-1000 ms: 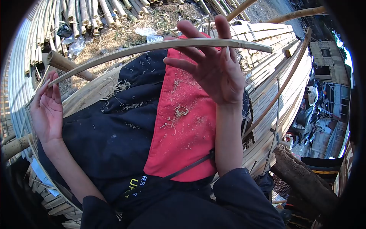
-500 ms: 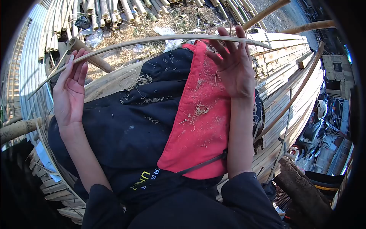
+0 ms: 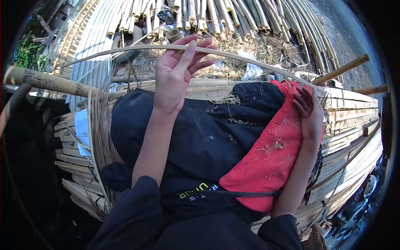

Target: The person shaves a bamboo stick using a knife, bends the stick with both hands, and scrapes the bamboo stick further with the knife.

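A long, thin, slightly bowed bamboo strip (image 3: 241, 58) stretches across the view above the lap. Near its middle, my left hand (image 3: 175, 75) pinches it between thumb and fingers. My right hand (image 3: 308, 110) is lower, just under the strip's right end, with its fingers partly curled; whether it touches the strip is unclear. Beneath both arms, a red cloth (image 3: 266, 158) and dark clothing (image 3: 179, 137) cover the lap, sprinkled with curly shavings (image 3: 277, 144).
Cut bamboo poles (image 3: 216, 18) lie in rows beyond the straw-strewn ground. Stacked split bamboo (image 3: 348, 110) extends to the right and left. A thick bamboo pole (image 3: 52, 81) juts in from the left, above a pale blue sheet (image 3: 82, 131).
The view has turned leftward. My left hand has shifted along the strip toward its middle and now pinches it. My right hand has dropped below the strip, its fingers more curled.
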Tool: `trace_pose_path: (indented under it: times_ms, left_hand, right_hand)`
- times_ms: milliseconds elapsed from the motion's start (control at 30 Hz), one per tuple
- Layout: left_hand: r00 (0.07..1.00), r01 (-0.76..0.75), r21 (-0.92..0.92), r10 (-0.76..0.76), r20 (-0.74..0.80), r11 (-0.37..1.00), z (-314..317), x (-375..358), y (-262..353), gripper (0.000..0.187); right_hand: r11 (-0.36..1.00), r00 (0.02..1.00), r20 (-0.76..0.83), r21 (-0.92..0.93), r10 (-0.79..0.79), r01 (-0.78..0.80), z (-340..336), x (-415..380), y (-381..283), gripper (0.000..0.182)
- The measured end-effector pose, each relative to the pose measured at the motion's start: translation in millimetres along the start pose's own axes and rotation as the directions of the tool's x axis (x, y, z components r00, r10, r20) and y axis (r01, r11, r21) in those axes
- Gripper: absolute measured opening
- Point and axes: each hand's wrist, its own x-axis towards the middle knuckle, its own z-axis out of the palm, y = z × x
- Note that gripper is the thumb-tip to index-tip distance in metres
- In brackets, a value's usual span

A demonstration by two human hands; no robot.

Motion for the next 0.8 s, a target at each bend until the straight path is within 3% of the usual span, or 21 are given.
trace_pose_path:
  times_ms: [67, 167, 267, 400, 533, 567, 700, 800]
  left_hand:
    - [0.986, -0.006, 0.039, 0.013, -0.168, 0.999, -6, 4, -3, 0.033]
    - [0.977, -0.008, 0.006, 0.009, -0.215, 1.000, -18, 7, -11, 0.031]
    - [0.983, -0.004, 0.000, 0.004, -0.182, 1.000, -12, 4, -5, 0.033]
    - [0.991, -0.051, -0.040, 0.046, -0.122, 0.998, -14, 5, 1, 0.035]
    - [0.994, -0.084, -0.042, 0.081, -0.080, 0.996, -14, 3, 8, 0.036]
    - [0.994, -0.091, -0.043, 0.089, -0.062, 0.995, -14, 3, 9, 0.036]
    - [0.993, -0.108, -0.038, 0.106, -0.057, 0.993, -12, 2, 7, 0.031]
    - [0.990, -0.121, -0.014, 0.120, -0.076, 0.993, -11, 3, 9, 0.026]
  right_hand:
    - [0.937, 0.999, -0.008, -0.347, -0.036, 0.031, -6, 11, 17, 0.041]
    - [0.604, 0.911, 0.086, -0.723, -0.404, 0.336, 7, 6, 27, 0.037]
    - [0.283, 0.722, 0.229, -0.810, -0.652, 0.513, 55, -17, 10, 0.034]
    - [0.177, 0.849, 0.370, -0.871, -0.376, 0.458, 37, -4, 24, 0.035]
    - [0.400, 0.949, 0.249, -0.863, -0.195, 0.309, 43, -8, 14, 0.032]
    - [0.390, 0.941, 0.258, -0.861, -0.219, 0.327, 40, -5, 17, 0.030]
    - [0.137, 0.785, 0.470, -0.817, -0.404, 0.560, 48, -17, 14, 0.029]
    - [0.242, 0.726, 0.460, -0.734, -0.511, 0.635, 54, -19, 15, 0.028]
